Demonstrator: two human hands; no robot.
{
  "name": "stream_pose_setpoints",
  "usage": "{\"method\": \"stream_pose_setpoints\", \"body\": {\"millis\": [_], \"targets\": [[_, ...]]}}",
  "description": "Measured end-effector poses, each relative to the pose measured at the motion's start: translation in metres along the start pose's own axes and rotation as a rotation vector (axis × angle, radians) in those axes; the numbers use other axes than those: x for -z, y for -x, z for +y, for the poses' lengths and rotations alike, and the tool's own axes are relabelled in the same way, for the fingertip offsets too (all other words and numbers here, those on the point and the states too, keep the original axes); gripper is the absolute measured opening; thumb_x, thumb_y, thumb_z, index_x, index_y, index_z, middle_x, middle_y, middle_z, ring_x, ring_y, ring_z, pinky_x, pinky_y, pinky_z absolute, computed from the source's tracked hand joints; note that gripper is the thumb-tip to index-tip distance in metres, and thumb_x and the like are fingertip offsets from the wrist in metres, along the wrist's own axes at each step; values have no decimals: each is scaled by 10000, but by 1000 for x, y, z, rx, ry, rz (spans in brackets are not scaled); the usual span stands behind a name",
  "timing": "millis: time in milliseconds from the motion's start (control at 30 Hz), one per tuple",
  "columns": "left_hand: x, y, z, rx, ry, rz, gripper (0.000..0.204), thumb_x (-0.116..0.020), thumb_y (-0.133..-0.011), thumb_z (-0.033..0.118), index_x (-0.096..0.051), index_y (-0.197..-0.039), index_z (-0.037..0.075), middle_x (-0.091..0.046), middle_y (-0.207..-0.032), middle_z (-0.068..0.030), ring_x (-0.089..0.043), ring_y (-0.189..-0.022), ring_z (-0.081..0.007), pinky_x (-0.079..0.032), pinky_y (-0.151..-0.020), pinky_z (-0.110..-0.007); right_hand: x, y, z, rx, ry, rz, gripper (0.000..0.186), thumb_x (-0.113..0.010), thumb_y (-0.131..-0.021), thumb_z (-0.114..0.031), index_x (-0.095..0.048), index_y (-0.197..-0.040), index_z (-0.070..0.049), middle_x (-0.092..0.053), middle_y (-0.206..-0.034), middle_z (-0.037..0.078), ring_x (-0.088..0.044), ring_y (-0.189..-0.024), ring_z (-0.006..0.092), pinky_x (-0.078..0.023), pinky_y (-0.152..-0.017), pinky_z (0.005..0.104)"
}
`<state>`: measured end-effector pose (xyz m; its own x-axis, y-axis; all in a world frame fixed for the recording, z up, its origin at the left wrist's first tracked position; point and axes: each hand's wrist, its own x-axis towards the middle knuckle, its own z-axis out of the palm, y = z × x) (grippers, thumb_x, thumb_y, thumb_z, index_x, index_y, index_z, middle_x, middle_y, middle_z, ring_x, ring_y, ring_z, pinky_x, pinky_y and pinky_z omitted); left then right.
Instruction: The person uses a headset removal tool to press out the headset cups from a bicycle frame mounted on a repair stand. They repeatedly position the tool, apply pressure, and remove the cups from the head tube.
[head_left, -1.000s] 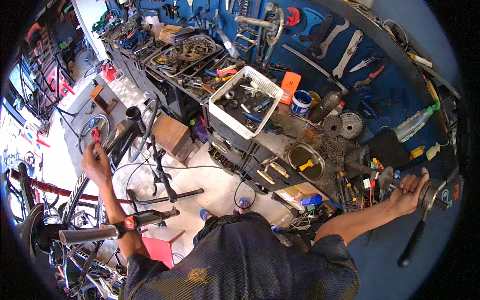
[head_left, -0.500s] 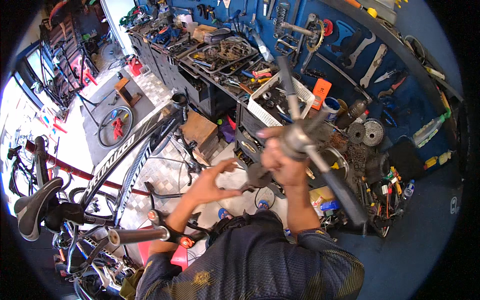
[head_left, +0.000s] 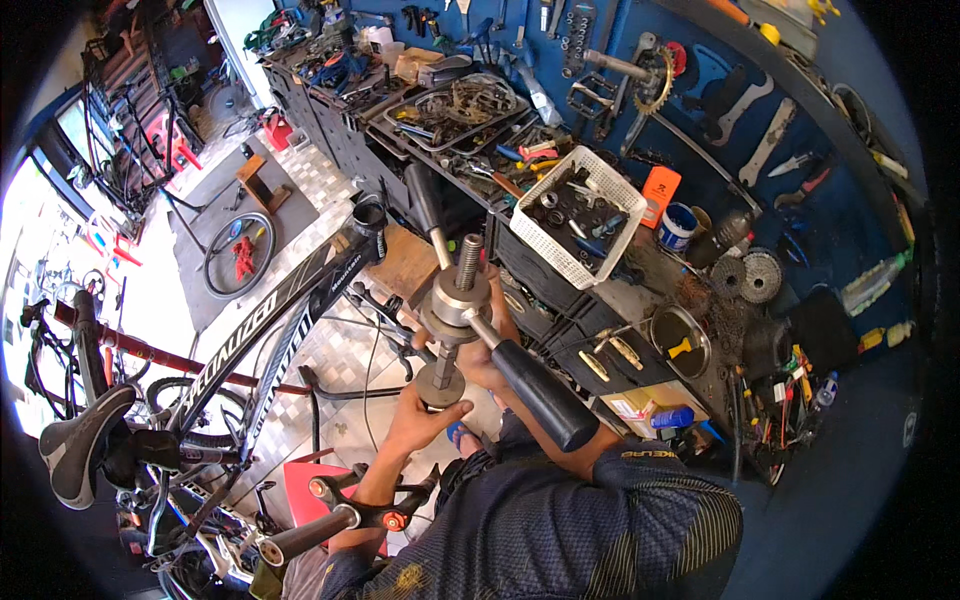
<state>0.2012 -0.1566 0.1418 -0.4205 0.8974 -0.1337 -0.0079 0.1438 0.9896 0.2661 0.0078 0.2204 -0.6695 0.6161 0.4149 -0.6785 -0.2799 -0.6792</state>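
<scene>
A headset press (head_left: 461, 298) with a threaded steel rod and two black-gripped handles is held in front of my body, tilted slightly from upright. My left hand (head_left: 418, 418) is closed around its lower end, at the round metal disc (head_left: 440, 384). Behind the thick metal hub, my right hand (head_left: 484, 366) wraps the press; the hub and handle hide part of those fingers. To the left, a black and white bicycle frame (head_left: 265, 318) slants up to its open head tube (head_left: 369, 216), apart from the press.
A workbench along the blue tool wall carries a white basket (head_left: 545, 240) of small parts, a metal tray (head_left: 420, 135), cassettes (head_left: 760, 272) and a bowl (head_left: 703, 345). Handlebar end (head_left: 310, 535) and saddle (head_left: 75, 455) stick out at left. A red stool (head_left: 305, 490) stands below.
The press has moved left, away from the basket and toward the bicycle frame. My left hand, earlier with fingers spread beside the disc, now closes on the lower end.
</scene>
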Motion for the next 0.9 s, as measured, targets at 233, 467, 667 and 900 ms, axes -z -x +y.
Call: {"method": "stream_pose_setpoints", "body": {"millis": [233,467,667,900], "targets": [[-20,-35,7,-31,-318,333,679,-968,-736,348,-575,-1178,14,-711,-1006,-135,-697,-922,-242,-558,-833,-385,49,-48,-31,-6,327,-125,573,-842,-848,-119,-497,-1302,-58,-666,-1244,166,-668,-1095,207,-561,-945,367],[-35,-78,31,-42,-117,224,1131,-1033,-636,328,-359,-1492,25,-522,-1401,-144,-553,-1212,-204,-479,-1016,-350,66,-87,-41,-115,103,-62,223,-715,-945,-110,-580,-1109,-40,-743,-1008,161,-702,-900,173,-576,-821,321],[-50,-106,57,-82,-331,191,1282,-1002,-659,305,-215,-1656,130,-737,-1148,-182,-708,-1149,-331,-520,-1037,-431,79,-118,-79,-111,61,-145,219,-745,-924,-118,-590,-1058,-40,-736,-1003,165,-659,-814,125,-546,-734,282],[-44,-105,42,-39,-392,169,1045,-961,-717,274,-385,-1582,161,-615,-1407,-176,-675,-1200,-386,-533,-1024,-417,98,-176,-148,89,25,-188,311,-681,-956,-317,-515,-1106,-101,-656,-938,187,-610,-829,315,-532,-864,514]]}}
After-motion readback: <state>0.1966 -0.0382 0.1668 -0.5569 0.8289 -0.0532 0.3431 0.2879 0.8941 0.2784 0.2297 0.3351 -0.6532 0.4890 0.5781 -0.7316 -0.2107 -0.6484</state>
